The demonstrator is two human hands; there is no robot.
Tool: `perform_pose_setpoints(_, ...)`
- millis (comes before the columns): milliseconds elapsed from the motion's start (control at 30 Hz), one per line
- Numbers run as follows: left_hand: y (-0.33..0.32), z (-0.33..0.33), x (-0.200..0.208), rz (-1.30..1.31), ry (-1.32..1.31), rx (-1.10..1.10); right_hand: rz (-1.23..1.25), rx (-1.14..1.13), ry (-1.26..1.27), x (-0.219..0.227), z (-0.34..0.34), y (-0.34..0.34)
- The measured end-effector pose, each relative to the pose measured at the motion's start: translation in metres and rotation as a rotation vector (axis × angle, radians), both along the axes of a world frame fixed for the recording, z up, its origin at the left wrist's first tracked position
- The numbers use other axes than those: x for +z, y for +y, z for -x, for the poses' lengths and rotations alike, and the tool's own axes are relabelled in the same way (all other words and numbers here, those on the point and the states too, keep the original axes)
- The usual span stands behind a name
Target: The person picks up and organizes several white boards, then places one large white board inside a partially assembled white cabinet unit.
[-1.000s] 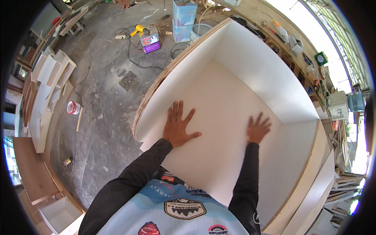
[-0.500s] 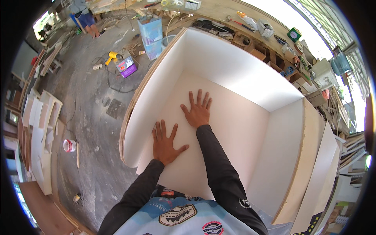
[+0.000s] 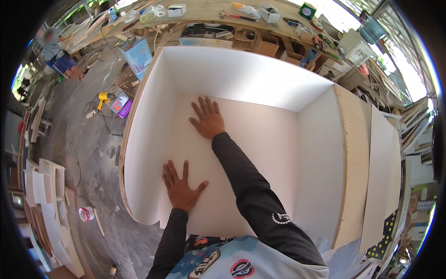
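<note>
A large white-lined wooden box point(image 3: 274, 153) opens toward me, with upright walls on the left, far and right sides. Flat on its pale inner panel lies my left hand point(image 3: 182, 188), fingers spread, close to the left wall point(image 3: 149, 139). Farther in, my right hand point(image 3: 208, 119) presses the same panel with fingers apart, near the seam with the far wall point(image 3: 246, 76). Neither hand holds anything. The box's right side has a raw plywood edge point(image 3: 341, 186).
Behind the box runs a cluttered workbench point(image 3: 200, 18) with tools and small boxes. On the floor at left are a yellow heat gun point(image 3: 103, 98), a purple carton point(image 3: 124, 109), a paint tub point(image 3: 86, 214) and white shelving point(image 3: 51, 195). Another person point(image 3: 58, 53) is far left.
The view has turned, so the box appears squarer. My right hand has slid farther toward the far wall seam; my left hand still rests flat near the left wall.
</note>
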State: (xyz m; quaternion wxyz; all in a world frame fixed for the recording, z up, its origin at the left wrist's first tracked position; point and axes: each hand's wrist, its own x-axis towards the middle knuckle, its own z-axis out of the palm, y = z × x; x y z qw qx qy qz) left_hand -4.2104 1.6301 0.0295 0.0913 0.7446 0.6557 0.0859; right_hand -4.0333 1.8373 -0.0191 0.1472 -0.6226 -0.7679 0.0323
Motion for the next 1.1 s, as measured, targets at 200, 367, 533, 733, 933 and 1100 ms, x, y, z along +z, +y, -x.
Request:
perform_pose_setpoints(200,0.0,-0.003,0.001,-0.009,0.032,-0.007,0.0,-0.225,-0.081,-0.002,-0.11,-0.046)
perform_pose_setpoints(367,0.001,-0.001,-0.003,-0.049,0.028,-0.025,-0.062,-0.399,-0.114,-0.006,-0.182,-0.077)
perform_pose_setpoints(533,0.0,0.0,-0.003,-0.048,0.032,-0.016,-0.065,-0.581,-0.105,-0.006,-0.227,-0.096)
perform_pose_setpoints(733,-0.001,-0.001,-0.009,-0.092,0.03,-0.024,-0.072,-0.667,-0.055,-0.006,-0.252,-0.108)
perform_pose_setpoints(933,-0.002,0.002,-0.01,-0.097,0.01,-0.035,-0.038,-0.728,-0.068,-0.013,-0.228,-0.148)
perform_pose_setpoints(1100,-0.001,0.003,-0.012,-0.101,-0.001,-0.027,0.043,-0.731,-0.076,-0.017,-0.208,-0.212)
